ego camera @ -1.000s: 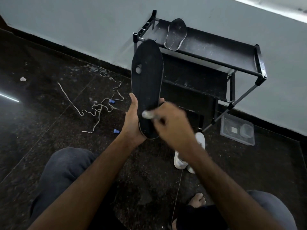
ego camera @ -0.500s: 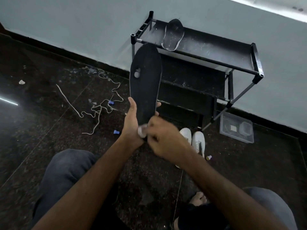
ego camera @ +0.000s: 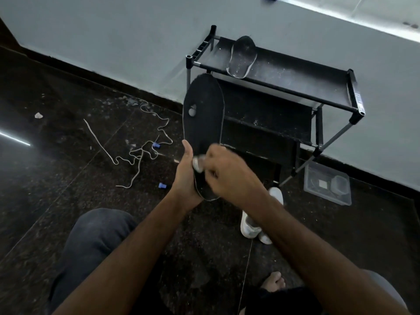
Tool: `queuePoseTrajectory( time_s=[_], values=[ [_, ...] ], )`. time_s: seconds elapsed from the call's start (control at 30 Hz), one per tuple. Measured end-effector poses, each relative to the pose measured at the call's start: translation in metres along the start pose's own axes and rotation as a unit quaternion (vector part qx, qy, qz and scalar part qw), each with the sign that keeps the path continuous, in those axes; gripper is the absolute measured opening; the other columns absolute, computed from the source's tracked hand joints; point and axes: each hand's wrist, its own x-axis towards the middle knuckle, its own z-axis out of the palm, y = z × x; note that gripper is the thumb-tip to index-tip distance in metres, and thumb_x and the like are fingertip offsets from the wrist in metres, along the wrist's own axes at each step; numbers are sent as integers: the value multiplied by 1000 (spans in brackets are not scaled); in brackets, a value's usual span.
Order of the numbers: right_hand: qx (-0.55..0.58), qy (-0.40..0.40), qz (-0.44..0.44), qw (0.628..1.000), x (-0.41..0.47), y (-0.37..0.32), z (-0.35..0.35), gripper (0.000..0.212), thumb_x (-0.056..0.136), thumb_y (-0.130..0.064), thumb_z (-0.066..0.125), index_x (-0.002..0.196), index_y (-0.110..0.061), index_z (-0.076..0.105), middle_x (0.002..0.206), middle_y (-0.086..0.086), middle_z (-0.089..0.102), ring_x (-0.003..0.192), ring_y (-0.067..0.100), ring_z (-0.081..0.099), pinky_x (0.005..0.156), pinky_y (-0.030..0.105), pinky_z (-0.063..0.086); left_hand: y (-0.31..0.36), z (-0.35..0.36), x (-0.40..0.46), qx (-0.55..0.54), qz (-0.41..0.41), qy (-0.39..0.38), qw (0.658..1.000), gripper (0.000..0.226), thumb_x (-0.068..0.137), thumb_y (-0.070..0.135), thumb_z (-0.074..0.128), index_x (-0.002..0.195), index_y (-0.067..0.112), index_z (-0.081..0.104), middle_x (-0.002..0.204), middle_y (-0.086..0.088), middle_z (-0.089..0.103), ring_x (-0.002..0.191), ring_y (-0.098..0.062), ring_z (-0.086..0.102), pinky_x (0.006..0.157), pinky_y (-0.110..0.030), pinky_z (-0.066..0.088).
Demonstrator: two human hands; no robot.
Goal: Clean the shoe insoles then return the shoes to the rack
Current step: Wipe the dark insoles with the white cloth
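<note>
My left hand (ego camera: 185, 176) grips the heel end of a black insole (ego camera: 204, 117) and holds it upright; a small hole shows near its toe. Against the insole's lower part, my right hand (ego camera: 229, 173) pinches a small white wipe (ego camera: 197, 163). A second insole (ego camera: 242, 56) lies on the top shelf of the black shoe rack (ego camera: 318, 87). On the floor below my right forearm stands a pair of white shoes (ego camera: 252, 226), partly hidden by the arm.
White laces (ego camera: 136, 153) and small blue pieces (ego camera: 156, 145) lie scattered on the dark floor at left. A clear plastic box (ego camera: 327, 185) sits by the rack's right leg. My knees and a bare foot (ego camera: 273, 283) fill the foreground.
My right hand has rubbed the wipe down and back up over the insole's lower part. The view has shifted a little; the left hand keeps its hold.
</note>
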Motion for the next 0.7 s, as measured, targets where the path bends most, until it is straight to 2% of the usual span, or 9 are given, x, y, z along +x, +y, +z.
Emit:
queuePoseTrajectory(
  time_s=[0.07, 0.17, 0.23, 0.33, 0.4, 0.43, 0.5, 0.6, 0.7],
  values=[
    [46, -140, -76, 986, -22, -3, 2, 15, 92, -14, 59, 88, -15, 74, 88, -8, 53, 78, 6, 48, 71, 26, 40, 3, -5, 3, 16, 14, 6, 1000, 89, 96, 74, 19, 115, 7, 74, 100, -14, 69, 84, -24, 68, 82, -37, 54],
    [88, -335, -86, 934, -38, -2, -23, 16, 91, -10, 66, 100, -13, 79, 93, -10, 65, 79, -2, 55, 74, 8, 41, 2, -3, 7, 11, 25, -7, 1000, 90, 95, 74, 21, 124, 2, 67, 97, -10, 66, 81, -18, 58, 80, -37, 50],
    [137, -284, -34, 948, -31, 4, -49, 15, 91, -13, 69, 100, -20, 78, 92, -20, 64, 84, -4, 60, 77, 8, 44, 0, 1, 6, 7, 12, -20, 1000, 92, 95, 76, 20, 120, 4, 70, 96, -13, 64, 83, -21, 60, 83, -37, 50],
    [169, -29, 27, 985, -4, 14, -67, 15, 90, -15, 72, 101, -23, 76, 96, -16, 66, 86, -2, 64, 75, 8, 47, -2, 7, 3, 3, 6, -20, 1000, 88, 97, 73, 17, 105, 12, 79, 97, -14, 68, 87, -26, 63, 83, -37, 53],
    [101, 103, 68, 987, 12, 12, -49, 18, 92, -14, 70, 108, -21, 75, 99, -8, 64, 86, 3, 62, 78, 12, 48, -5, 7, 4, 19, 11, -14, 1000, 79, 95, 73, 26, 108, 16, 79, 100, -14, 68, 87, -26, 60, 80, -39, 50],
    [50, 112, 63, 990, 15, 10, -34, 20, 93, -13, 66, 110, -19, 74, 100, -4, 61, 88, 8, 60, 81, 20, 50, -5, 6, 4, 19, 5, -12, 1000, 77, 93, 73, 29, 114, 16, 76, 108, -15, 69, 93, -28, 61, 85, -40, 49],
    [-4, 44, 23, 999, 3, 6, -6, 21, 96, -12, 58, 111, -16, 72, 103, -1, 54, 90, 14, 54, 81, 30, 50, -3, 3, 6, 29, -17, -4, 999, 81, 92, 75, 26, 123, 14, 71, 115, -14, 72, 104, -27, 66, 95, -40, 48],
    [-20, -150, -27, 988, -33, 9, 13, 20, 97, -14, 55, 108, -15, 71, 107, -2, 51, 95, 15, 52, 82, 32, 48, 1, -7, 11, 92, -9, -24, 995, 94, 86, 81, 21, 129, 11, 68, 90, -8, 70, 80, -23, 62, 79, -35, 50],
    [21, -346, -35, 937, -57, 9, 7, 23, 95, -13, 61, 114, -12, 74, 114, 3, 67, 102, 15, 62, 83, 14, 44, -3, -7, 13, 89, 14, -45, 995, 91, 91, 76, 20, 131, 7, 66, 99, -9, 69, 79, -21, 59, 76, -37, 53]
  ],
)
